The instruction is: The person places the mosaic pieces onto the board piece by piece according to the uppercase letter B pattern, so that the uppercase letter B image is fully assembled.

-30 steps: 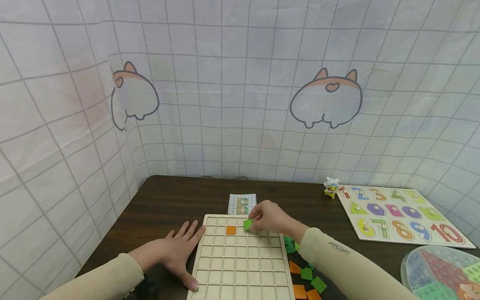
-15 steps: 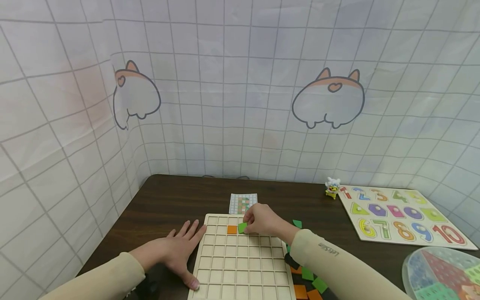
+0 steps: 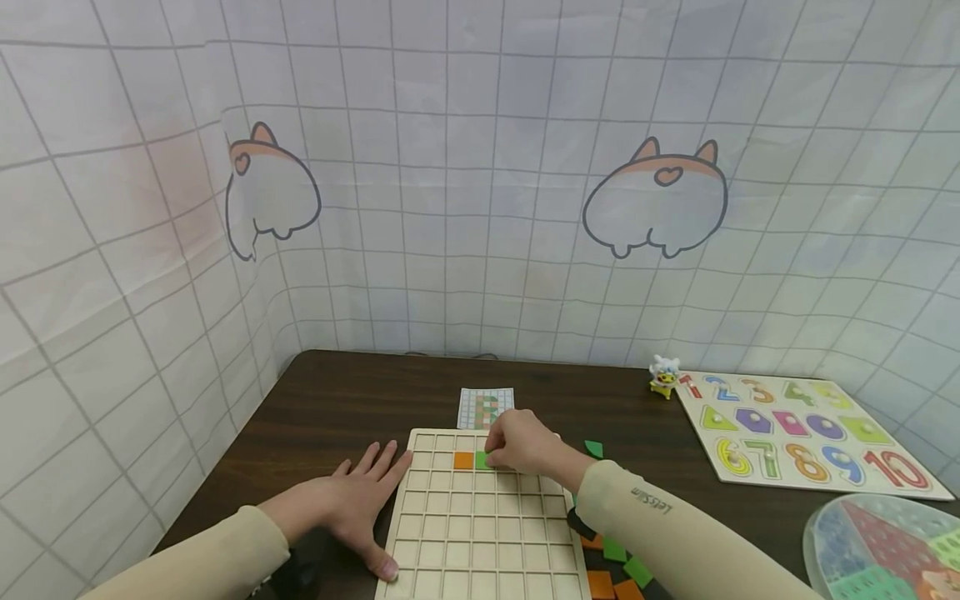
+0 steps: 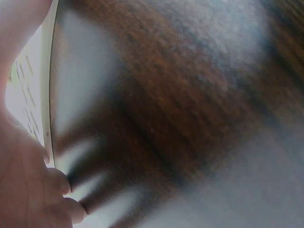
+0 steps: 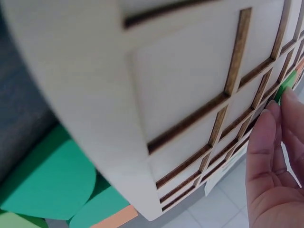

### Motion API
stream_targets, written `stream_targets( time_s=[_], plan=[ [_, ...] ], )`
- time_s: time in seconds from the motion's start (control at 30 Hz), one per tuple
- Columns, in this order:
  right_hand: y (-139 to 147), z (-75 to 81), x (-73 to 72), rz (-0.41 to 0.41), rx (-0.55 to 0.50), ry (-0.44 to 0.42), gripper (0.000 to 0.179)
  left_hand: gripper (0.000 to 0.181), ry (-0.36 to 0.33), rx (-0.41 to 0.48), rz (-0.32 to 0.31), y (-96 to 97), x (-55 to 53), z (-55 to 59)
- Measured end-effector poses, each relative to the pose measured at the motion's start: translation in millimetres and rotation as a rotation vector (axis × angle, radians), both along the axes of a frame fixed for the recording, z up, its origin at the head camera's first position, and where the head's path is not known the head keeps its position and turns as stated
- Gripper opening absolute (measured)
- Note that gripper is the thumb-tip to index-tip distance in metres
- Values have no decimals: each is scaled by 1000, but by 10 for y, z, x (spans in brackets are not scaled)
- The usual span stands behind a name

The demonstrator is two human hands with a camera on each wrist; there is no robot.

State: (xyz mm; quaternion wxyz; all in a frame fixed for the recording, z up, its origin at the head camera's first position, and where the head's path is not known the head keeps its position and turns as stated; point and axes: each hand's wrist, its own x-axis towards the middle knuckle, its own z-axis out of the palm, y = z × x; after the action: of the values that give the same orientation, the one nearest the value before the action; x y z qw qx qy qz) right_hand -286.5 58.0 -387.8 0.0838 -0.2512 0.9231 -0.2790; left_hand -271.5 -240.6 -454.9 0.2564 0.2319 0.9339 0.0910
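Observation:
A pale wooden grid board (image 3: 460, 528) lies on the dark table. One orange square tile (image 3: 463, 460) sits in a cell of its second row from the far edge. Directly right of it is a green square tile (image 3: 482, 460), level with the orange one and partly covered by my right hand (image 3: 522, 442). The thumb and fingertips of that hand are at the green tile (image 5: 285, 85) in the right wrist view. My left hand (image 3: 358, 500) lies with fingers spread at the board's left side, its thumb on the rim and its other fingertips near the upper left edge.
Behind the board lies a printed pattern card (image 3: 486, 408). Loose green tiles (image 3: 637, 571) and orange tiles (image 3: 600, 584) are heaped right of it, partly under the right sleeve. Farther right are a number puzzle board (image 3: 806, 429), a small figurine (image 3: 664, 377) and a clear plastic box (image 3: 885, 546).
My right hand has moved slightly left with the green tile, which was tilted and now lies flat beside the orange one. The left hand has stayed in place.

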Motion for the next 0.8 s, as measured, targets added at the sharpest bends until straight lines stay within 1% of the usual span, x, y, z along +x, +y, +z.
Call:
stream_targets(
  time_s=[0.17,0.27,0.5,0.67,0.8],
  plan=[
    [-9,-4,9,0,9,33,4,152,-11,11,-4,-30,-47,-68],
    [-20,-5,19,-11,18,34,5,152,-16,15,-6,-44,-71,-96],
    [-6,0,57,-18,8,27,2,152,-6,9,-6,-24,-68,-90],
    [115,15,49,-29,-30,-3,10,151,-14,16,-4,-32,-57,-77],
    [308,70,29,-58,-57,-32,14,151,-20,21,-3,-39,-60,-68]
  ],
)
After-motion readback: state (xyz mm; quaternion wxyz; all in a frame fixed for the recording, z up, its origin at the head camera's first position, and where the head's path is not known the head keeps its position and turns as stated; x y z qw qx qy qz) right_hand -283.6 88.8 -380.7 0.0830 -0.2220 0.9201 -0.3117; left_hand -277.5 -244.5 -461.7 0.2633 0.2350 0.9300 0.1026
